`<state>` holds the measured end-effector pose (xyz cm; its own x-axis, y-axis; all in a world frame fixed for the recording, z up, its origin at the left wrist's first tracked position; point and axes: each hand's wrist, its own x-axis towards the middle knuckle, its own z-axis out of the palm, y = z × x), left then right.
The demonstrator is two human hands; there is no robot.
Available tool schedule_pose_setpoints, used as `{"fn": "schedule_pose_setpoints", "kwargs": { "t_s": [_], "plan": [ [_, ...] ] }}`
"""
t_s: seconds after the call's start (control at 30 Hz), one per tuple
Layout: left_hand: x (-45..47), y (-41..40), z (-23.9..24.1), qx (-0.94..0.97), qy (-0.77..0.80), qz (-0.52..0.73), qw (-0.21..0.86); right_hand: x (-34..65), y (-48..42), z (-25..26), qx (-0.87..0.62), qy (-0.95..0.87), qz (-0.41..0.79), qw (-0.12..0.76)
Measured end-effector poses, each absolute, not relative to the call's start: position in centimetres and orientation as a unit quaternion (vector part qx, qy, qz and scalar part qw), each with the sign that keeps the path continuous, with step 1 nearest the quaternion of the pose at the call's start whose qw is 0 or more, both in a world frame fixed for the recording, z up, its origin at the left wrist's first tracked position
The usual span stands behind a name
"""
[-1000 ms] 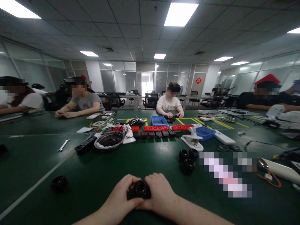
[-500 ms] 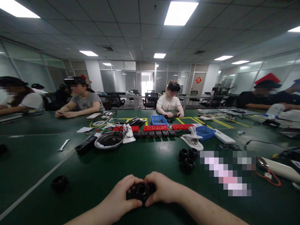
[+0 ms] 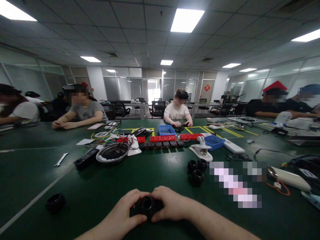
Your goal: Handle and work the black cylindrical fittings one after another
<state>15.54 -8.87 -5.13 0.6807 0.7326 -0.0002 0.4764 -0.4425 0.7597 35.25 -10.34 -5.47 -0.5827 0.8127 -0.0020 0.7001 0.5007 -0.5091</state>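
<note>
Black ring fitting (image 3: 147, 204): round, glossy, with a dark hollow centre turned toward the camera; sits low in the middle of the view, just above the green table (image 3: 100, 186) at its near edge. Clamped from both sides: left hand (image 3: 125, 213) curled around its left flank with the thumb stretched beneath, right hand (image 3: 172, 205) wrapped over its right flank, fingers of both drawn in narrow on the piece and meeting above it. Only the front rim and the bore visible (body, any thread and the underside buried behind knuckles and thumbs), so impossible to tell whether one part or two. Farther off to the right, three similar black fittings (image 3: 196, 169), bunched and touching; well apart to the left, a lone one (image 3: 55, 202). Just beside the bunch, a pixelated patch (image 3: 235, 183) hiding whatever lies there. Both forearms cut off by the bottom edge.
</note>
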Motion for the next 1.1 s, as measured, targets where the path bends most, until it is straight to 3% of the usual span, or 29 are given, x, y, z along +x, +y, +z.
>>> {"fn": "schedule_pose_setpoints", "kwargs": {
  "t_s": [0.23,0.53,0.77,0.93,1.1],
  "plan": [
    [15.6,-9.0,-4.6,0.832,0.368,0.149,0.387,35.6,-9.8,-6.1,-0.462,-0.835,0.273,0.124],
    [16.5,-9.9,-4.6,0.801,0.437,0.201,0.357,33.0,-11.3,-6.0,-0.580,-0.799,0.114,0.109],
    [15.5,-9.1,-4.6,0.830,0.363,0.158,0.394,35.3,-10.5,-5.2,-0.434,-0.861,0.238,0.115],
    [15.5,-9.2,-4.3,0.831,0.365,0.144,0.394,36.0,-10.0,-5.6,-0.444,-0.837,0.300,0.109],
    [16.0,-9.6,-4.9,0.813,0.410,0.167,0.379,34.3,-10.8,-6.4,-0.535,-0.817,0.187,0.106]
  ]
}}
